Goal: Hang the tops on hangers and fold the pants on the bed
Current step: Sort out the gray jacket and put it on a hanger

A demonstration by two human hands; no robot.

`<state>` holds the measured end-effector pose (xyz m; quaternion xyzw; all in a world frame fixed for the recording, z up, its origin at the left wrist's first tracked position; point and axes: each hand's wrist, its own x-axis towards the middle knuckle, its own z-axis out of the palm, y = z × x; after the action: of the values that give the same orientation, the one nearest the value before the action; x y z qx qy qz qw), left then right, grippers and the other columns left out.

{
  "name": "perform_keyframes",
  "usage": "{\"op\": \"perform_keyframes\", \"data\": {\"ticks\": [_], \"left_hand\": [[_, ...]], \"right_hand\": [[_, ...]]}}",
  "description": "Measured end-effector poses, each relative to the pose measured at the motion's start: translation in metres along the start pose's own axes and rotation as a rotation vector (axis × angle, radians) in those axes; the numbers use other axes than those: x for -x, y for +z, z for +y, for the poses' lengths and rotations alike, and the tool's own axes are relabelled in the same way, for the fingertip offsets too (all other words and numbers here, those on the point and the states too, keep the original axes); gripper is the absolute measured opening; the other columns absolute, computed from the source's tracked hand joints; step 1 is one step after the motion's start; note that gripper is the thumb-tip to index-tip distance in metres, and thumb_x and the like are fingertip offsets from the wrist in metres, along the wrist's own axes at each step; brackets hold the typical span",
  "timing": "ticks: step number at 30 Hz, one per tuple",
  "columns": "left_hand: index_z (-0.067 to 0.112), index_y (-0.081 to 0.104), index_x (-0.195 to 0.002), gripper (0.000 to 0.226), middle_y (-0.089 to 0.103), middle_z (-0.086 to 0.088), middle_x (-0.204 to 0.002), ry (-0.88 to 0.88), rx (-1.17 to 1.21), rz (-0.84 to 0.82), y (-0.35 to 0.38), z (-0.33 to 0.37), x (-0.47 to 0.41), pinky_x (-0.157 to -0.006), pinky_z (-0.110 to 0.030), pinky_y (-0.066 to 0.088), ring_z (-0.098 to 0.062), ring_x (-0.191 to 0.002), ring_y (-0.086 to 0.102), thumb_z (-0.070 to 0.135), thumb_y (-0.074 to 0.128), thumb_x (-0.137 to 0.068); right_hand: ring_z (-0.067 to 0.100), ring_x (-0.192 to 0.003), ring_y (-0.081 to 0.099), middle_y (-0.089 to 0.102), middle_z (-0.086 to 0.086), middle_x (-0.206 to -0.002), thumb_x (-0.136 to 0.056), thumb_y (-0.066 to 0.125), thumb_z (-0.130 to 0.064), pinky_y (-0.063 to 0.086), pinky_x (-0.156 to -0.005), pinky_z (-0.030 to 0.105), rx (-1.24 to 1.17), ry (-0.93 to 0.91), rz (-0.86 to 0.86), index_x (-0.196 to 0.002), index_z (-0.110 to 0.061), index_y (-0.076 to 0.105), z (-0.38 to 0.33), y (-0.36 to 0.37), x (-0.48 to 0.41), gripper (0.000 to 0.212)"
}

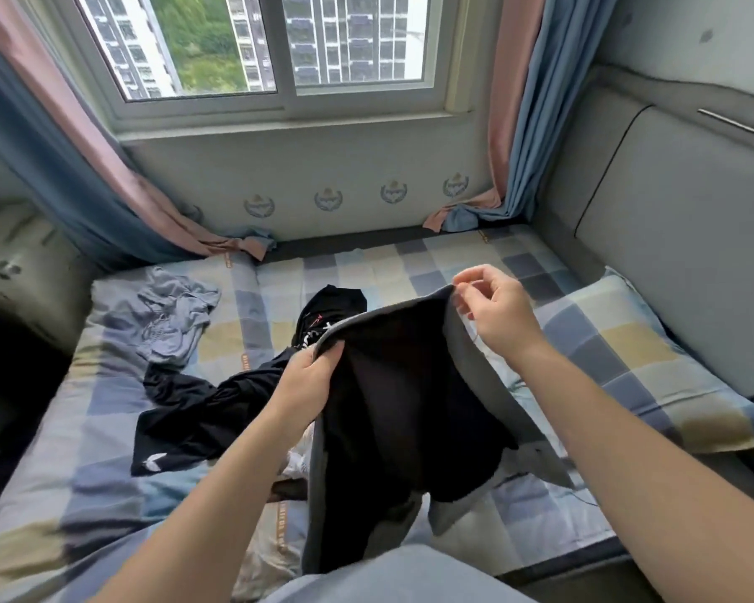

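A grey garment (401, 406) with a black inner face is held up over the bed (445, 263) by its upper edge. The left hand (310, 380) grips one end and the right hand (492, 315) pinches the other, and the rest hangs slack (top or pants cannot be told). A black garment (179, 424) with a small white logo lies crumpled on the checked sheet to the left, touching a second black piece (336, 306) printed in white and red. A blue-grey garment (170, 319) lies bunched farther left.

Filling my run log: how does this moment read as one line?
left hand: grips dark garment edge | right hand: pinches same edge | bed: other clothes lying loose
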<state>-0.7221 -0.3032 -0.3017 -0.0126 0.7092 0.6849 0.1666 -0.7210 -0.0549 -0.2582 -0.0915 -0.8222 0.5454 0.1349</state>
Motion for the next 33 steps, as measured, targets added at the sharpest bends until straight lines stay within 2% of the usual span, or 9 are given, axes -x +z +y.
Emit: {"op": "perform_keyframes", "data": {"ticks": [3, 9, 12, 15, 18, 22, 26, 28, 33], "left_hand": [[0.008, 0.072, -0.101, 0.031, 0.077, -0.010, -0.096, -0.067, 0.100, 0.033, -0.022, 0.023, 0.009, -0.081, -0.034, 0.058, -0.022, -0.088, 0.073, 0.031, 0.051, -0.104], [0.008, 0.069, -0.087, 0.035, 0.074, -0.011, -0.083, -0.121, 0.219, 0.060, -0.052, 0.031, 0.019, -0.068, -0.031, 0.054, -0.022, -0.078, 0.071, 0.031, 0.050, -0.105], [0.007, 0.068, -0.099, 0.028, 0.075, -0.012, -0.094, -0.145, 0.329, 0.095, -0.062, 0.030, 0.024, -0.077, -0.033, 0.056, -0.023, -0.088, 0.072, 0.028, 0.050, -0.105], [0.000, 0.061, -0.122, 0.033, 0.070, -0.020, -0.116, -0.171, 0.530, 0.094, -0.072, 0.035, 0.025, -0.089, -0.036, 0.057, -0.028, -0.103, 0.070, 0.025, 0.048, -0.106], [0.001, 0.060, -0.120, 0.027, 0.072, -0.017, -0.110, -0.212, 0.738, 0.062, -0.071, 0.041, 0.029, -0.070, -0.029, 0.060, -0.020, -0.089, 0.075, 0.021, 0.049, -0.105], [0.002, 0.057, -0.108, 0.018, 0.074, -0.017, -0.092, -0.199, 0.864, -0.007, -0.065, 0.042, 0.034, -0.071, -0.033, 0.063, -0.023, -0.083, 0.075, 0.013, 0.043, -0.106], [0.001, 0.053, -0.119, 0.023, 0.074, -0.019, -0.101, -0.160, 0.830, -0.039, -0.078, 0.040, 0.032, -0.082, -0.039, 0.061, -0.026, -0.093, 0.074, 0.015, 0.040, -0.107], [0.001, 0.051, -0.127, 0.027, 0.070, -0.021, -0.116, -0.142, 0.826, 0.003, -0.085, 0.037, 0.027, -0.084, -0.042, 0.060, -0.029, -0.106, 0.070, 0.015, 0.040, -0.107], [0.005, 0.055, -0.105, 0.019, 0.074, -0.015, -0.098, -0.145, 0.885, 0.006, -0.094, 0.040, 0.018, -0.077, -0.043, 0.060, -0.028, -0.092, 0.074, 0.015, 0.040, -0.107]], "right_hand": [[0.012, -0.097, 0.066, 0.070, -0.004, -0.103, -0.098, 0.059, -0.011, 0.054, -0.089, 0.030, -0.030, 0.002, -0.042, -0.101, -0.027, 0.060, -0.004, 0.032, 0.019, 0.017], [0.023, -0.068, 0.067, 0.070, 0.003, -0.071, -0.096, 0.063, -0.012, 0.057, -0.076, 0.044, -0.094, -0.020, -0.291, -0.085, -0.008, 0.065, -0.015, 0.098, 0.082, 0.012], [0.009, -0.077, 0.065, 0.070, -0.003, -0.080, -0.088, 0.069, -0.034, 0.053, -0.074, 0.032, -0.018, -0.010, -0.350, -0.087, -0.020, 0.064, -0.006, 0.130, 0.102, 0.015], [-0.001, -0.106, 0.057, 0.062, -0.016, -0.112, -0.079, 0.075, -0.052, 0.046, -0.086, 0.020, 0.050, 0.004, -0.406, -0.114, -0.030, 0.057, -0.004, 0.156, 0.115, 0.045], [0.004, -0.118, 0.052, 0.053, -0.015, -0.122, -0.066, 0.075, -0.067, 0.046, -0.096, 0.026, 0.076, 0.044, -0.385, -0.126, -0.035, 0.047, -0.004, 0.189, 0.118, 0.074], [0.019, -0.097, 0.064, 0.064, -0.004, -0.103, -0.078, 0.064, -0.050, 0.055, -0.082, 0.045, 0.094, 0.122, -0.232, -0.113, -0.027, 0.050, 0.002, 0.214, 0.111, 0.044], [0.032, -0.074, 0.058, 0.061, 0.002, -0.074, -0.086, 0.044, -0.026, 0.047, -0.063, 0.041, 0.217, 0.136, -0.181, -0.085, -0.023, 0.051, 0.016, 0.201, 0.104, 0.008], [0.032, -0.071, 0.055, 0.056, 0.001, -0.069, -0.090, 0.046, -0.019, 0.042, -0.059, 0.039, 0.294, 0.190, -0.192, -0.076, -0.022, 0.047, 0.033, 0.189, 0.100, 0.014], [0.034, -0.082, 0.057, 0.062, 0.007, -0.083, -0.092, 0.046, -0.020, 0.047, -0.066, 0.039, 0.461, 0.349, -0.216, -0.087, -0.022, 0.058, 0.076, 0.156, 0.099, 0.013]]}}
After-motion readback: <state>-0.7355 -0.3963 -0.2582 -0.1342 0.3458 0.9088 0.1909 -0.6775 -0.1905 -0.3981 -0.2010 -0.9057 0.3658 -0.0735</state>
